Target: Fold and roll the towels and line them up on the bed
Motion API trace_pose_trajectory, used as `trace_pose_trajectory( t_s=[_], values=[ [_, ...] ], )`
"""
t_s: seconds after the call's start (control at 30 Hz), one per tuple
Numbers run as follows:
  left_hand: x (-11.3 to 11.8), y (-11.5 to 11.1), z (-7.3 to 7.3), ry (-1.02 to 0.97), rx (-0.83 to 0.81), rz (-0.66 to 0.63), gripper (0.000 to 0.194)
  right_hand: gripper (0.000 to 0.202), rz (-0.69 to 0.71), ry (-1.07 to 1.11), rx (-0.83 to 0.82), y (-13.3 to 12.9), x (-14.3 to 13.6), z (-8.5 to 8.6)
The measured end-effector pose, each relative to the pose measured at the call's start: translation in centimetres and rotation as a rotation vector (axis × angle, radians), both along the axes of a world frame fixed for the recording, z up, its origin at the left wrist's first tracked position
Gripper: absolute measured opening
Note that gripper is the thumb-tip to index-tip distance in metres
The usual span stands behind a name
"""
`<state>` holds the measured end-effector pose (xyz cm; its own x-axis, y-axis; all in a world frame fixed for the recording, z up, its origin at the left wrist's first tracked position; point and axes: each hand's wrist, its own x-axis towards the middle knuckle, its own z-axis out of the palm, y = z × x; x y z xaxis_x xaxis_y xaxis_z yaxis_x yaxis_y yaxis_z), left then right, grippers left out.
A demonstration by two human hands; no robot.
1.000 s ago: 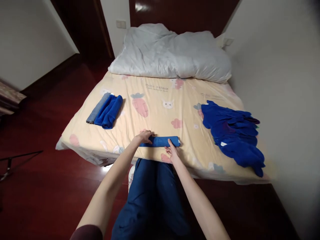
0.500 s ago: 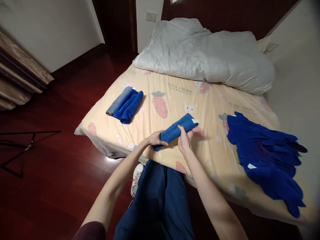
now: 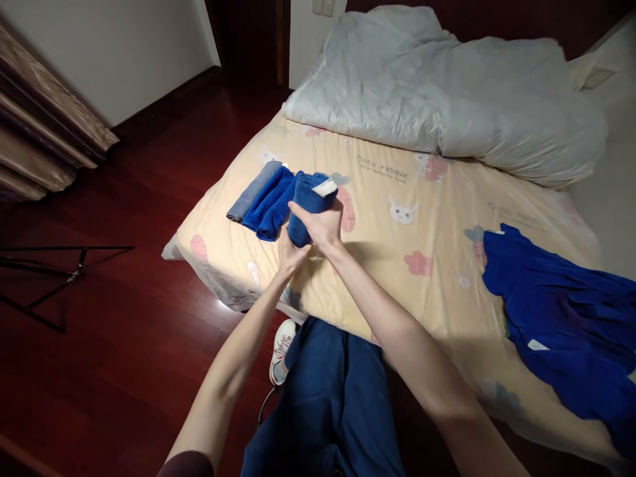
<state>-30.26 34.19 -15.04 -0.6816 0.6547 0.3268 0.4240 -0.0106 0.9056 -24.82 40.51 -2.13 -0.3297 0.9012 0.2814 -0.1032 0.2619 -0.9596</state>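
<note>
Together, a person's left hand (image 3: 292, 254) and right hand (image 3: 326, 224) grip a rolled blue cloth (image 3: 305, 194) above the bed (image 3: 447, 311), toward its left edge, the right thumb across its front and other fingers mostly hidden. A white tag (image 3: 325, 187) shows at its upper end. Nearer that edge, a gray-blue roll (image 3: 256, 192) and a bright blue roll (image 3: 272, 209) lie side by side; heaped blue cloth (image 3: 566, 311) spreads toward the right near corner.
</note>
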Motion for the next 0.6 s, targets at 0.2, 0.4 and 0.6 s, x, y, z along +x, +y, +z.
trace_pose_trajectory(
  t_s=[0.2, 0.4, 0.6],
  values=[
    [-1.6, 1.5, 0.4, -0.015, -0.014, 0.054, 0.070, 0.054, 0.022, -0.044, 0.003, 2.2, -2.0, -0.2],
    [-2.1, 1.8, -1.6, -0.030, -0.051, 0.045, 0.067, 0.057, -0.005, -0.031, -0.030, 2.2, -1.7, -2.9],
    [-2.0, 2.0, -2.6, -0.029, -0.062, 0.048, 0.060, 0.057, -0.009, -0.020, -0.078, 2.3, -1.8, -4.1]
  ],
)
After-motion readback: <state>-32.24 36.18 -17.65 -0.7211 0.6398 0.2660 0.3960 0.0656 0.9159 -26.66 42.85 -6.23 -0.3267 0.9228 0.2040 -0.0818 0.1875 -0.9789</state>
